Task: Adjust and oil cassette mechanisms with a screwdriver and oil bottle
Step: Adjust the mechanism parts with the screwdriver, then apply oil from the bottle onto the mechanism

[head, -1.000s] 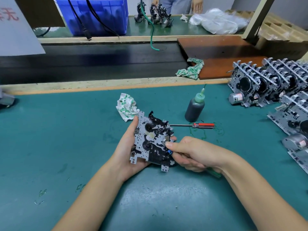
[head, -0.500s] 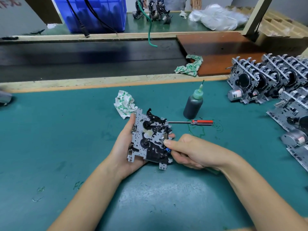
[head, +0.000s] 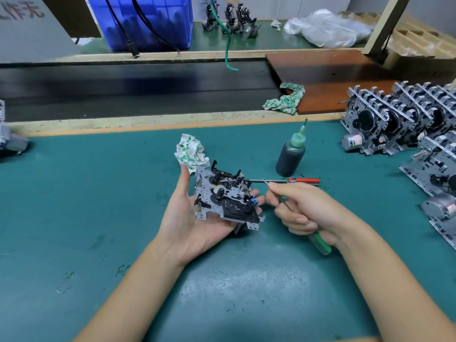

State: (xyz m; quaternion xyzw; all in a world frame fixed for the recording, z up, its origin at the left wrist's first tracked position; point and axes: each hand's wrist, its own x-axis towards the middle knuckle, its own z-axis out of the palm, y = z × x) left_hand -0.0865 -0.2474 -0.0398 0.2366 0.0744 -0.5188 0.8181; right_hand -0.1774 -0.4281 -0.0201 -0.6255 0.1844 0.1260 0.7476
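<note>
Head camera looks steeply down, close over the green mat.

The bench was covered by a teal mat, scuffed and marked with small green stains. A dark oil bottle with a green needle cap was stood upright on it. Just in front of the bottle a red-handled screwdriver was laid flat, its shaft pointed left. A crumpled white cloth with green print was left near the middle of the mat. Along the right edge, rows of metal cassette mechanisms were stacked close together, some with round motors. At the far left edge a grey object, possibly another mechanism, was cut off by the frame. The far rim was bounded by a worn wooden strip.
</note>
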